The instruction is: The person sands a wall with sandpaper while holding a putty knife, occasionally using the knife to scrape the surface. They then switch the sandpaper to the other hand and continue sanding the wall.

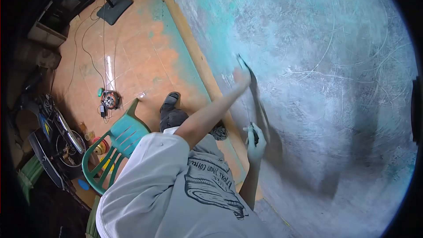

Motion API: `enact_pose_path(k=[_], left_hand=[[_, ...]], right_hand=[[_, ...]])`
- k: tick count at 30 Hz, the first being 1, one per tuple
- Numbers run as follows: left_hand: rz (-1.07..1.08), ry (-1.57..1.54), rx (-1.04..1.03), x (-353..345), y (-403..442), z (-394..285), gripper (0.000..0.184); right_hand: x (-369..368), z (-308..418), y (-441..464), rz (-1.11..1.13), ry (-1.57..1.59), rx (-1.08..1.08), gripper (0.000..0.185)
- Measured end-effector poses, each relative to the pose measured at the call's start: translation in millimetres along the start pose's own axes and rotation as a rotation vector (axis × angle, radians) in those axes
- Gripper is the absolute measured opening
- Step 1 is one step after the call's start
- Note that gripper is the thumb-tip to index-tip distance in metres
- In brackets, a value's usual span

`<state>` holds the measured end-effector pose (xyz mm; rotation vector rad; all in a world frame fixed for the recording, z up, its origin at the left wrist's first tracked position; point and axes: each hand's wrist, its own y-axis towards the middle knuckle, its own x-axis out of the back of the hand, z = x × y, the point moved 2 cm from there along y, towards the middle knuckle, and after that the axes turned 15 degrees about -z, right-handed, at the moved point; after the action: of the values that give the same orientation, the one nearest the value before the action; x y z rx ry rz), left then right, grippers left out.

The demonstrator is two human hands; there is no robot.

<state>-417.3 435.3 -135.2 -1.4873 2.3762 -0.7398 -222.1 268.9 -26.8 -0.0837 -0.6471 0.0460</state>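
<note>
My left hand (241, 76) reaches out to the painted wall (299, 39), its fingers stretched out flat at or very near the surface; I cannot tell if they press on it. Lower down and close to the wall, my right hand (256, 144) is closed around a slim tool with a thin pale shaft (247, 113). The shaft points up toward my left hand, and most of its handle is hidden in my fingers. Grey-blue with turquoise patches, the wall carries pale, raised, branching lines. Shadows of my arms fall across it.
A green plastic chair (128, 130) stands beside me on the orange tiled floor (132, 57). Beyond it are a cable reel (110, 100) with cords, a fan base (115, 9) and a motorbike (57, 136). A tan strip (198, 57) runs along the wall's foot.
</note>
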Motion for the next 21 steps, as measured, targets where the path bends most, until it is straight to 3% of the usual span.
enact_pose_path(k=[1,3,6,8,10,13,15,17,21], left_hand=[[-0.033,-0.02,-0.085,-1,-18,14,0.052],[-0.155,-0.148,-0.499,-12,-42,37,0.049],[-0.138,-0.114,-0.44,-16,-2,-11,0.06],[0.057,0.025,-0.28,17,40,-63,0.057],[0.028,0.026,-0.224,16,83,-66,0.057],[-0.174,-0.086,-0.327,-4,62,-38,0.059],[-0.003,0.045,-0.09,-1,15,-22,0.055],[-0.075,-0.127,-0.341,-7,-40,13,0.051],[0.065,-0.188,-0.512,5,-46,-56,0.051]], right_hand=[[1,-2,0,0.014,-0.013,-0.002,0.03],[9,-13,-2,0.033,0.003,-0.069,0.03],[20,-19,-1,0.052,0.006,-0.026,0.027],[30,-26,1,0.092,-0.005,-0.043,0.025],[34,-32,-1,0.076,-0.075,-0.066,0.024],[32,-69,7,0.055,-0.234,0.095,0.028],[28,-98,10,0.033,-0.336,0.033,0.03],[23,-121,15,0.035,-0.356,-0.034,0.032],[19,-142,20,0.077,-0.274,-0.1,0.034]])
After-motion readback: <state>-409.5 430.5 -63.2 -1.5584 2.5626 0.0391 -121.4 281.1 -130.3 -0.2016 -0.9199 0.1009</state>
